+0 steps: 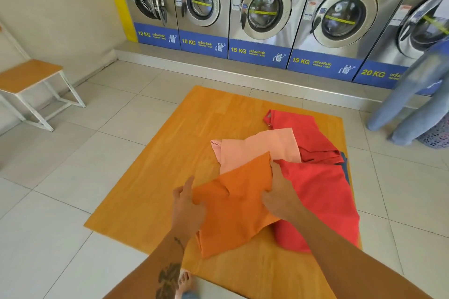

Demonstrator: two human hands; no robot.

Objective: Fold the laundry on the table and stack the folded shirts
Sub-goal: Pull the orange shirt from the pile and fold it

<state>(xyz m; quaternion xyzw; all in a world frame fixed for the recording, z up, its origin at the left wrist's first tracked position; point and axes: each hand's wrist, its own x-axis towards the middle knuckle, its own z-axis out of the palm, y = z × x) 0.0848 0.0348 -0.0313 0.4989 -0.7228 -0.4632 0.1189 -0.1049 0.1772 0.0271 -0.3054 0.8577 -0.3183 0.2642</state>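
Presently, an orange cotton shirt [233, 204] is held at the near middle of the orange wooden table [155, 177], partly over a pale pink shirt [257, 148] and beside a crumpled red shirt [320, 192].

Grip: its left edge is pinched by the left hand [187, 204]; its right edge is clenched in the right hand [279, 192].

Step, as judged: the garment is being drawn from the pile; no folded stack is seen.

Next move: spreading flat on the bare left part of the table is called for.

Obstructions: overlapping shirts.

Surroundings: steel washing machines [264, 7], a small wooden bench [26, 75], a bystander's jeans-clad legs [413, 102].
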